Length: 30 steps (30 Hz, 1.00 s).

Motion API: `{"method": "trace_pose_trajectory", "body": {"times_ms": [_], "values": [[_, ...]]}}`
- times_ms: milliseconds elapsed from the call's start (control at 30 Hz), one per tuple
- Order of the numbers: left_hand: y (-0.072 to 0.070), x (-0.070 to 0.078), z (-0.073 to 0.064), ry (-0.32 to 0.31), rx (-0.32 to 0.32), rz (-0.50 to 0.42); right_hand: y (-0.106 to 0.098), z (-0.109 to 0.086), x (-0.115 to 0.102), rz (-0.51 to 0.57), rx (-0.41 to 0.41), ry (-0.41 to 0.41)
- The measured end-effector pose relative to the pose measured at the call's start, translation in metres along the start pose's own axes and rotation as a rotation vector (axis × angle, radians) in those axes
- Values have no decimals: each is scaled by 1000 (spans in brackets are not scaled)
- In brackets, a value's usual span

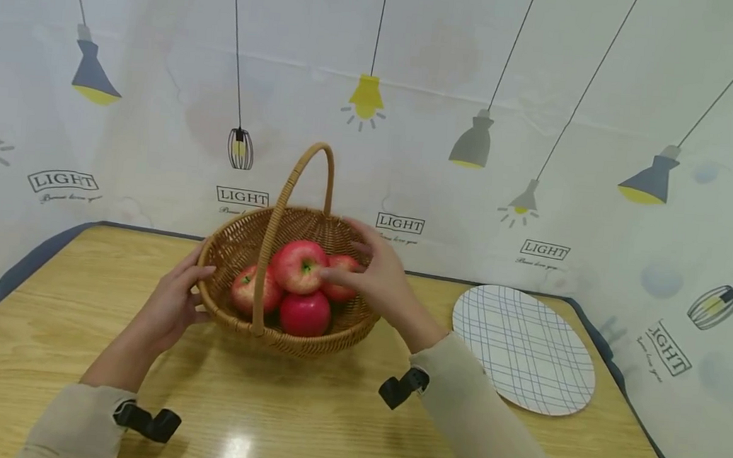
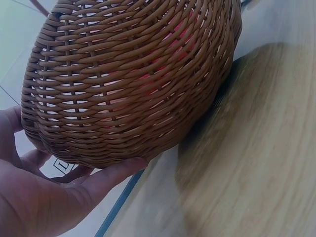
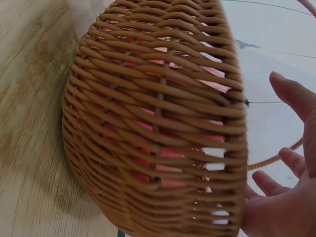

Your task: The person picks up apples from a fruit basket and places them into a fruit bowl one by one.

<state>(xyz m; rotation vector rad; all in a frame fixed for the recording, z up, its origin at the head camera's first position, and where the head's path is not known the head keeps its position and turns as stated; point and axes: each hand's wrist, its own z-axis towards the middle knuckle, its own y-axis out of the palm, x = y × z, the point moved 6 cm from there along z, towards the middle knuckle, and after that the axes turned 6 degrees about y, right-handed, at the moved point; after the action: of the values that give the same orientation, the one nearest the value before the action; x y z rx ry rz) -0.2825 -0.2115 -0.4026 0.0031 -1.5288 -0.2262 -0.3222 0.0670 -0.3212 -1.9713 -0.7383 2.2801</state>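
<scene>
A brown wicker basket [image 1: 297, 345] with a tall arched handle [image 1: 282, 198] stands on the wooden table. Inside it are several red apples: one on top [image 1: 294, 265], a darker one [image 1: 305, 315] at the front, and others at the left [image 1: 246, 293] and right [image 1: 340, 291]. My left hand [image 1: 173, 299] holds the basket's left side, thumb at the rim; the left wrist view shows fingers against the weave [image 2: 123, 89]. My right hand [image 1: 383, 280] reaches over the right rim, fingers spread, thumb tip overlapping the top apple. In the right wrist view, the wicker wall [image 3: 153, 113] hides most of the fruit.
A round white plate [image 1: 524, 350] with blue crossing lines lies at the table's right side. Behind the table [image 1: 302, 423] hangs a pale cloth [image 1: 423, 155] printed with lamps. Each wrist carries a black camera mount, such as the right one [image 1: 403, 388].
</scene>
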Motion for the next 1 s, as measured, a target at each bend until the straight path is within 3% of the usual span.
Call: {"method": "trace_pose_trajectory", "body": {"times_ms": [333,567,1000], "values": [[-2,1,0,19,-15,8,25,17,-12,-167,-82,-57],[-2,-1,2,13,-14,23,39,19,-19,-369,-51,-203],[-3,-1,3,5,-2,20,55,26,-10,-405,-86,-163]]}}
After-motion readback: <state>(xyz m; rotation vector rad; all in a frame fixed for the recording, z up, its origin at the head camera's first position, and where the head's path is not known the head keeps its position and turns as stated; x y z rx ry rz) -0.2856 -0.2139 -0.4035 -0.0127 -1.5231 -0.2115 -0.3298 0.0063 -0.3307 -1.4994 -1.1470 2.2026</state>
